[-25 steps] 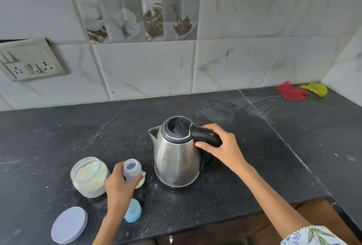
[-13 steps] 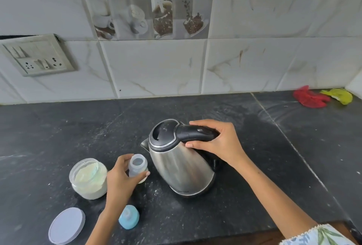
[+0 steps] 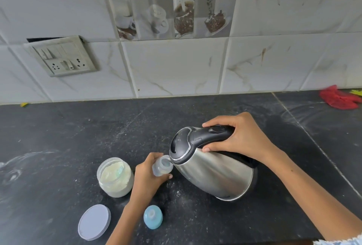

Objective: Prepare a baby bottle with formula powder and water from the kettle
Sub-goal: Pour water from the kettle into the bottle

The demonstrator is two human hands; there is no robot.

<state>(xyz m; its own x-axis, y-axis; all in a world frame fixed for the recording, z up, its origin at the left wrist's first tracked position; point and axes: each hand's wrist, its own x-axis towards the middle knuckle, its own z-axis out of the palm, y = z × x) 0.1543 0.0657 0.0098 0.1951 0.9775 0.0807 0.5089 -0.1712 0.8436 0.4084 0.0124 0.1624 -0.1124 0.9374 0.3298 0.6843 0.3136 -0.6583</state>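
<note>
On the dark counter [image 3: 58, 137], left hand [image 3: 146, 178] holds bottle [image 3: 162, 167], right hand [image 3: 242, 137] grips tilted kettle [image 3: 213, 176], spout seemingly touching, jar [image 3: 115, 177] beside.

Hands: two, left hand [image 3: 146, 179] and right hand [image 3: 241, 138].
Kettles: one, steel kettle [image 3: 211, 168].
Baby bottles: one, small clear bottle [image 3: 162, 166].
Bottle caps: one, blue cap [image 3: 153, 217].
Jars: one, open jar of pale powder [image 3: 115, 177].
Jar lids: one, grey lid [image 3: 94, 221].
Cloths: two, red cloth [image 3: 339, 98] and yellow cloth [image 3: 357, 92], mostly cut off at the frame edge.
Socket plates: one, wall switch panel [image 3: 61, 56].
Picture tiles: one, tile printed with cups [image 3: 170, 4].
Counters: one, black counter [image 3: 58, 137].
</note>
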